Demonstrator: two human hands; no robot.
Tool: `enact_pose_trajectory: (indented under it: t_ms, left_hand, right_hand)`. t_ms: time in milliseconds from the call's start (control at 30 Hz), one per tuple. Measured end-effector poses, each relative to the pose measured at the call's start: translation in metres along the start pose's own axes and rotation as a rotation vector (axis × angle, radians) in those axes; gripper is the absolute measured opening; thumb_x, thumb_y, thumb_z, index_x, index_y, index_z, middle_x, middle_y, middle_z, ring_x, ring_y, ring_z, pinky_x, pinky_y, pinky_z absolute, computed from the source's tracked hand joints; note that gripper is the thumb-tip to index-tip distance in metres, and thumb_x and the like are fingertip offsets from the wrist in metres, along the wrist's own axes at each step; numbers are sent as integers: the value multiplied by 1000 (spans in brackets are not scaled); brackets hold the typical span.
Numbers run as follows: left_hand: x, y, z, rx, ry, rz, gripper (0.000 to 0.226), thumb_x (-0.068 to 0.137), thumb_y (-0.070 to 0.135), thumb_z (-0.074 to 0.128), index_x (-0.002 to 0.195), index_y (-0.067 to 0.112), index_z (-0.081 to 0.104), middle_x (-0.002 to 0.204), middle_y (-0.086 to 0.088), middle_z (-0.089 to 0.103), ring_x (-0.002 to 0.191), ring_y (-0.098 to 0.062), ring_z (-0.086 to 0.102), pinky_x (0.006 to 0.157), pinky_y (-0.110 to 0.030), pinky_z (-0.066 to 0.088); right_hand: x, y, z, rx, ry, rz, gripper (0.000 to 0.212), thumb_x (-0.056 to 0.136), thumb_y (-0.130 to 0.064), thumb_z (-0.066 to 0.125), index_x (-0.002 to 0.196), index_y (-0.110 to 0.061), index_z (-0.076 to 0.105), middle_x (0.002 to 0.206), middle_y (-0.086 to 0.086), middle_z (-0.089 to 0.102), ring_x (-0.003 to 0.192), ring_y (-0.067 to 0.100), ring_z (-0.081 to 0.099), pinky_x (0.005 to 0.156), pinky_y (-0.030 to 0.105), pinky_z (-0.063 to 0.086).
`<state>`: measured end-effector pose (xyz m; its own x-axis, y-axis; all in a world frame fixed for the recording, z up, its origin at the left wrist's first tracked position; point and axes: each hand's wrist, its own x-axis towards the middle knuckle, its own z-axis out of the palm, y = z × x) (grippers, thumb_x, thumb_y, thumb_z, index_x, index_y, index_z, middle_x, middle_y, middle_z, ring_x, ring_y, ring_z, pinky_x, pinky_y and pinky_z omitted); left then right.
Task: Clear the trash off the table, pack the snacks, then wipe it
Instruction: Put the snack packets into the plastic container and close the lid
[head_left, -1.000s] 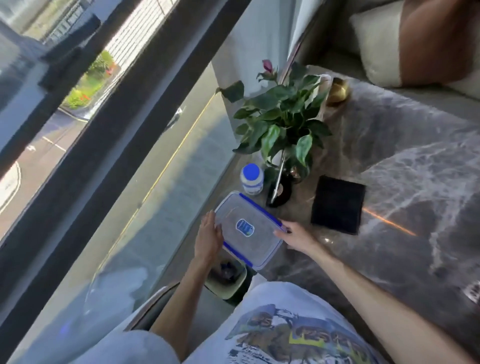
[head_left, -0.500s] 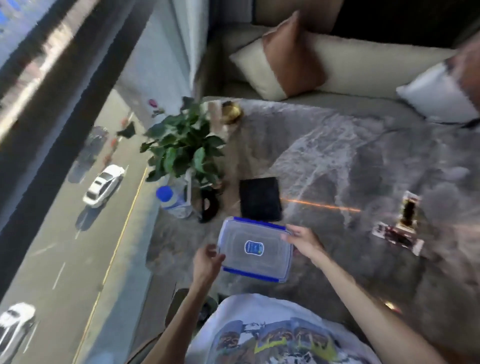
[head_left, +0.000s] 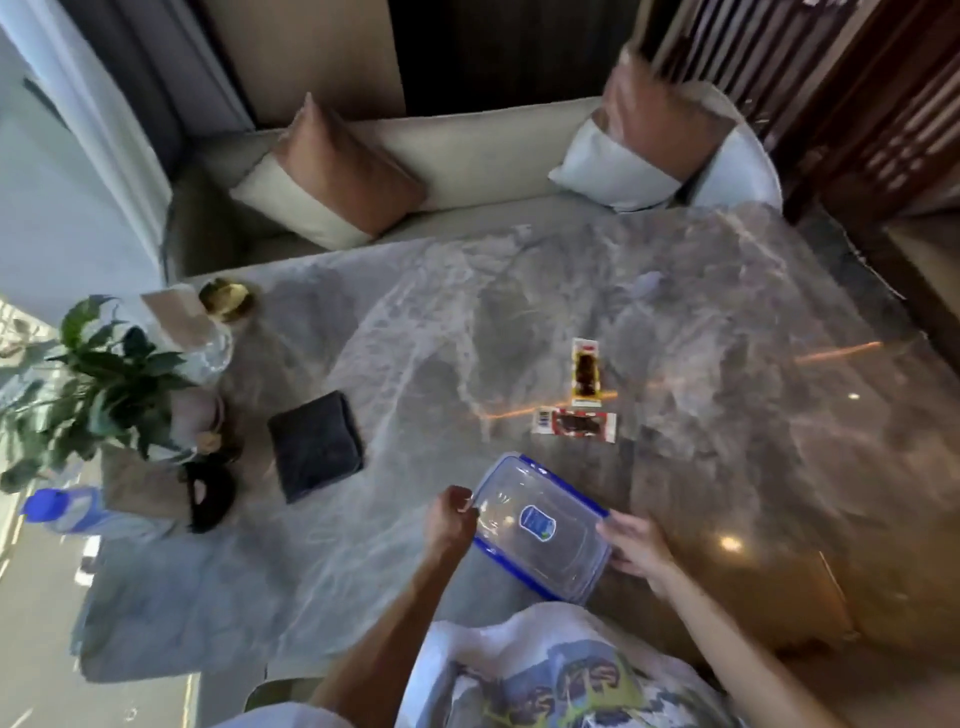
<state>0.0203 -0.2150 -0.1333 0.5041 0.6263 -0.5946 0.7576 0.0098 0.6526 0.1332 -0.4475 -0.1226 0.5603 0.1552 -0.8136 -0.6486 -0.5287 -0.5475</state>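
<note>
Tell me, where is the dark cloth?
In the head view the dark cloth lies flat on the marble table, left of centre, just right of the potted plant and left of the snack packets.

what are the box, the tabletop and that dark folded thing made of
The container looks like clear rigid plastic, glossy, with a blue rim; the table shows through it. The tabletop looks like polished grey marble or a marble-look slab, with white veins and sharp light reflections. The dark cloth looks like soft matte fabric, perhaps microfibre or towelling, folded square with no shine.
</note>
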Motion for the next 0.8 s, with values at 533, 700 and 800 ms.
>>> enact_pose_trajectory:
  t_ms: [533,700,800]
  left_hand:
    - [-14,5,49,-298,33,-85,18,97,13,52,107,-1,59,94,-17,65,84,-23,59,71,-28,49]
    - [-25,-19,60,-555,35,-212,18,95,12,57,111,6,62,99,-15,69,81,-22,62,64,-27,52]
    - [-26,-22,63,-684,14,-252,17,96,11,56,110,7,65,97,-15,68,76,-21,63,65,-28,54]
  right_hand:
    - [23,-3,-9,-92,-146,-81,39,93,-35,60,126,-15,58,112,-2,62,91,7,58,69,22,49]
    - [35,-8,7,-118,-128,-126,38,94,-30,59,126,-9,61,115,3,68,80,2,61,60,13,43]
    - [39,0,15,-44,-82,-116,36,95,-28,58,124,-7,63,99,0,69,76,4,62,57,12,46]
